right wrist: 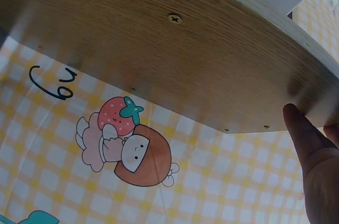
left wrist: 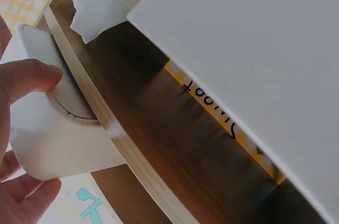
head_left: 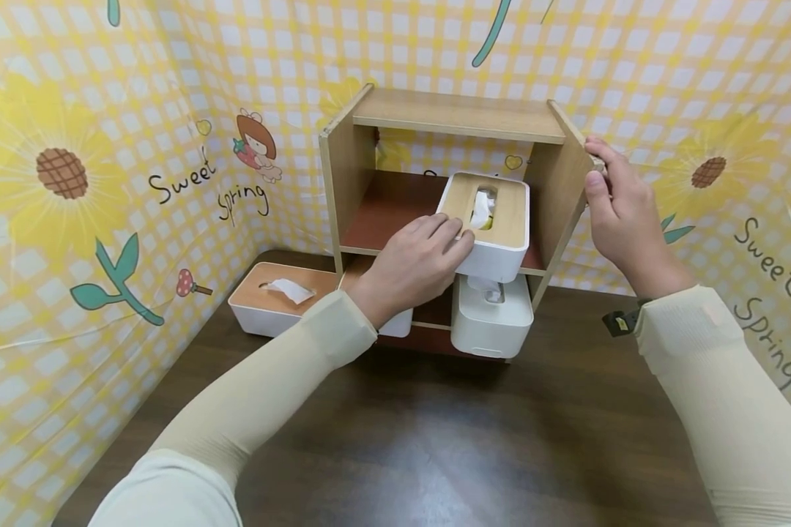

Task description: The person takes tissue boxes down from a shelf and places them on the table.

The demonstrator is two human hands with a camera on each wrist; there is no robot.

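Note:
A wooden shelf unit (head_left: 458,113) stands against the far wall. On its upper board, toward the right, a white tissue box with a wood-tone lid (head_left: 501,238) juts out past the front edge. My left hand (head_left: 417,258) grips this box by its left front end; in the left wrist view the thumb (left wrist: 34,75) and fingers lie on the white box (left wrist: 74,147). My right hand (head_left: 633,212) holds the front edge of the unit's right side panel (head_left: 560,190). The right wrist view has those fingers (right wrist: 310,139) at the panel's outer face (right wrist: 212,65).
Below the upper board, an all-white tissue box (head_left: 491,329) protrudes at the right. Another white box (head_left: 398,323) is mostly hidden behind my left forearm. A wood-lidded tissue box (head_left: 264,316) sits left of the unit on the dark table (head_left: 435,439). Checked cloth (head_left: 237,58) covers the walls.

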